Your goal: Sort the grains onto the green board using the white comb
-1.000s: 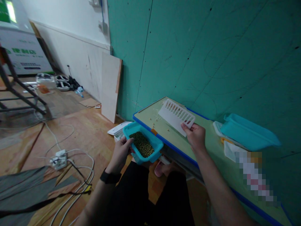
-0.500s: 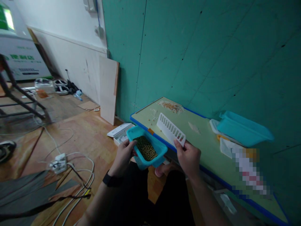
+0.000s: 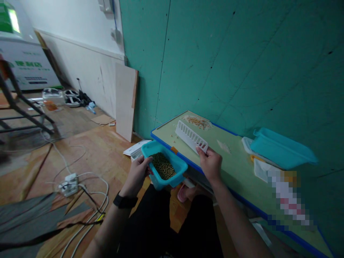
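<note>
The right hand [image 3: 211, 163] pinches the near end of a slotted white plastic strip [image 3: 188, 137], its long axis running forward and left from the grip over the pale green tabletop [image 3: 242, 172]. A scatter of yellowish beans [image 3: 198, 122] lies beyond the slotted edge, nearer this hand. The left hand [image 3: 138, 172] grasps the left rim of a turquoise tub [image 3: 180, 166] of beans beside the tabletop

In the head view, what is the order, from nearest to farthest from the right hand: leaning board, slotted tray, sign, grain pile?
1. Slotted tray: held in the right hand.
2. Grain pile: table's far end.
3. Leaning board: left of the table.
4. Sign: far left background.
</note>
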A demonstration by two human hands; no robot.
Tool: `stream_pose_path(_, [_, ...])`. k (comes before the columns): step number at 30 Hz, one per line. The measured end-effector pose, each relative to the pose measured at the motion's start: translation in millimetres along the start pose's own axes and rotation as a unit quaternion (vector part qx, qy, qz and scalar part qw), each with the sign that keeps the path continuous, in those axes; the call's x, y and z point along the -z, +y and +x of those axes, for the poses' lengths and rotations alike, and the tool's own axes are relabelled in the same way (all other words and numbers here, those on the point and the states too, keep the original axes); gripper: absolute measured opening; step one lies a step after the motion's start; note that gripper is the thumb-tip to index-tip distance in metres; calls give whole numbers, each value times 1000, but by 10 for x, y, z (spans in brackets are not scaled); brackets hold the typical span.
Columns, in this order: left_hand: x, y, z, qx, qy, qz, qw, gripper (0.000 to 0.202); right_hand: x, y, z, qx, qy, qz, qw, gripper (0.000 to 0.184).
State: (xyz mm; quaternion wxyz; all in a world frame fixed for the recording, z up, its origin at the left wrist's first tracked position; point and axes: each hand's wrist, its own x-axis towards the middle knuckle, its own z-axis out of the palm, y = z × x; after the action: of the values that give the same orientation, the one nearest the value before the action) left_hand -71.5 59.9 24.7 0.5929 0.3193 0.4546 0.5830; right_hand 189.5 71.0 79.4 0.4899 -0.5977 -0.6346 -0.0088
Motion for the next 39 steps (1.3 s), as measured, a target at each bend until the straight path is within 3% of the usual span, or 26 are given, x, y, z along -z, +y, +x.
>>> stream_pose_path(6, [101, -6, 83, -21, 0, 3, 1000, 31, -212, 138, 221, 14, -61, 21, 998, 26])
stream_pose_path(14, [109, 5, 93, -8, 5, -5, 1000, 31, -262, 119, 213, 15, -90, 76, 993, 25])
stream_pose_path(27, [36, 46, 60, -3, 13, -36, 999, 29, -11, -222, -98, 6, -121, 125, 985, 22])
stream_pose_path(33, [2, 37, -21, 5, 4, -31, 1000, 29, -53, -334, -146, 65, -55, 14, 996, 27])
stream_pose_path(36, [-8, -36, -66, 19, -2, -30, 999, 31, -239, -471, -183, 137, -79, -84, 984, 29])
stream_pose_path(39, [-15, -129, -101, 35, -13, -29, 999, 32, -451, -633, -186, 189, -142, -149, 960, 33])
